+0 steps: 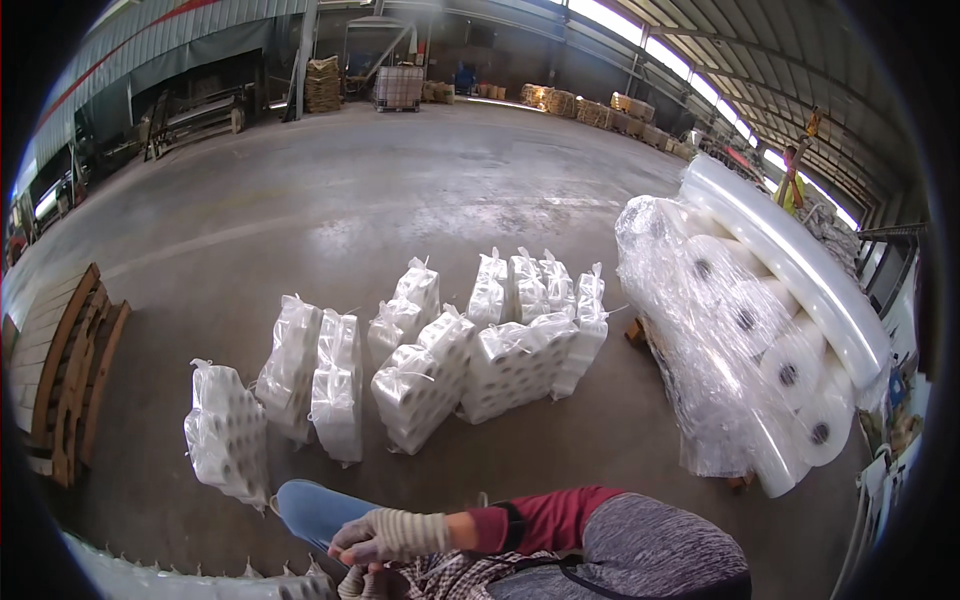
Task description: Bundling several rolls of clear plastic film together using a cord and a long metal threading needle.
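While wooden pallets (72, 375) are standing at the left and large film-wrapped rolls (735, 335) are blocking the right, the gloved right hand (376, 536) and the left hand (364, 581) are resting close together; whether they are pinching anything, I cannot tell. Clear-bagged packs (422, 385) of small white rolls are standing ahead on the floor, their plastic tops bunching into tufts.

Wide grey floor (300, 210), sloping roof (800, 75), bright window strip (668, 58).

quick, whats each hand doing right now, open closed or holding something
Left hand: can't tell, partly cut off below.
Right hand, in a grey and beige striped knit glove: half-curled, grip can't be told.
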`<state>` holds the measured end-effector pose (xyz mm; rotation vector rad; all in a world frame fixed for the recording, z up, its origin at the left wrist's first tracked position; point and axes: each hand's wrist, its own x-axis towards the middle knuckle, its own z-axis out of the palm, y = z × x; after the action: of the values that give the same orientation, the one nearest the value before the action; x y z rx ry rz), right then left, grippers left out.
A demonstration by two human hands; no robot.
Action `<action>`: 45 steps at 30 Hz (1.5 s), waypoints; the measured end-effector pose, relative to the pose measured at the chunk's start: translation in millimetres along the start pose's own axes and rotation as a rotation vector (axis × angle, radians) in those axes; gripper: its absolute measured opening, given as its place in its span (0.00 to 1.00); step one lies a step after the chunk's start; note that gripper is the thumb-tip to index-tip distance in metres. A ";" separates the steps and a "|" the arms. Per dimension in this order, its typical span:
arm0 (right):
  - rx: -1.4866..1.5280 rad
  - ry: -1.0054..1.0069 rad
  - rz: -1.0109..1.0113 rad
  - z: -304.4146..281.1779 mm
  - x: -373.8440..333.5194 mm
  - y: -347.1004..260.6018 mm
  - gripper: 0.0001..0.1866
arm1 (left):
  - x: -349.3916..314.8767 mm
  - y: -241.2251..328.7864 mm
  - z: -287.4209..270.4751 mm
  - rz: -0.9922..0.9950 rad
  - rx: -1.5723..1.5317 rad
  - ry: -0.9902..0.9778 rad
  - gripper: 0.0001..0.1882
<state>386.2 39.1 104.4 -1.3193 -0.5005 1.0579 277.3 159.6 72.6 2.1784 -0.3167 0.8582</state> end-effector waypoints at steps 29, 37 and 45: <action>0.325 -0.053 0.325 97.9 39.4 31.5 0.13 | -80.2 33.2 -55.4 -1.250 -0.912 0.715 0.22; 0.408 0.009 0.064 103.9 70.1 68.7 0.26 | -96.4 33.6 -37.5 -1.437 -0.875 0.811 0.05; 0.270 -0.151 0.352 97.3 48.8 86.4 0.13 | -105.5 30.5 -24.4 -1.409 -0.910 1.078 0.06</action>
<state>301.3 123.7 34.0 -1.1137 -0.2278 1.4700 172.9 152.1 31.2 0.5143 1.0389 0.6396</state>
